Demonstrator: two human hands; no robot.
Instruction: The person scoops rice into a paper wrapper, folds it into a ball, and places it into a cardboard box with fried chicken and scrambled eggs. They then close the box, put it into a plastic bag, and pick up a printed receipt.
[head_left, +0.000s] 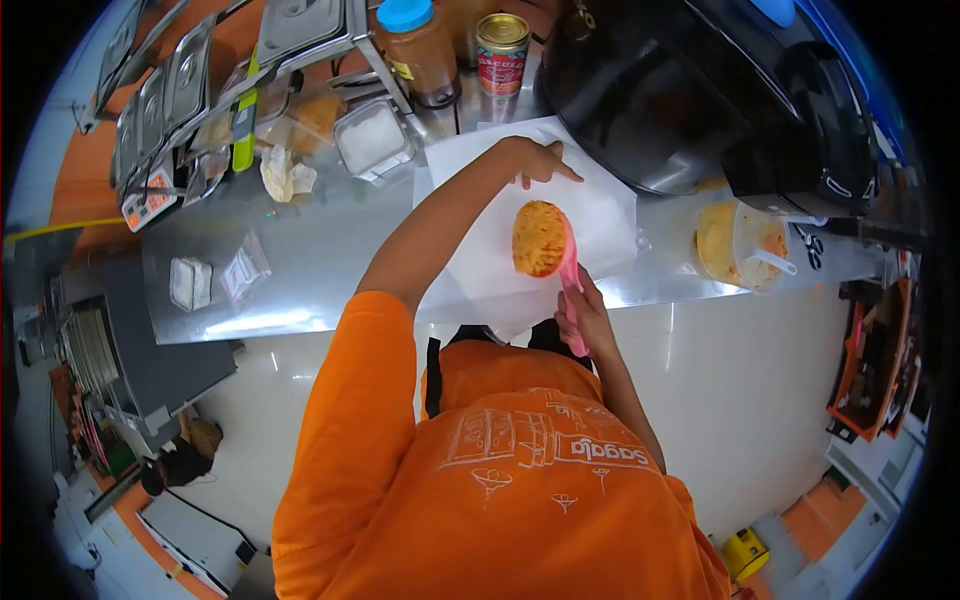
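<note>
My right hand (pixel 590 318) is wrapped round the handle of a pink scoop (pixel 571 258). Orange, rice-like food (pixel 540 238) fills the scoop's bowl, which is over a white sheet of paper (pixel 480 262) on the steel counter. My left hand (pixel 541 163) is at the far part of the paper, beyond the scoop. Its index finger is stretched out and the other fingers are partly curled. Nothing shows in it.
A large black cooker (pixel 650 90) stands at the back right, with a clear tub (pixel 738 245) of orange food before it. At the back are a red can (pixel 502 58), a blue-lidded jar (pixel 420 55), a steel box of white contents (pixel 372 140) and lidded steel pans (pixel 300 30).
</note>
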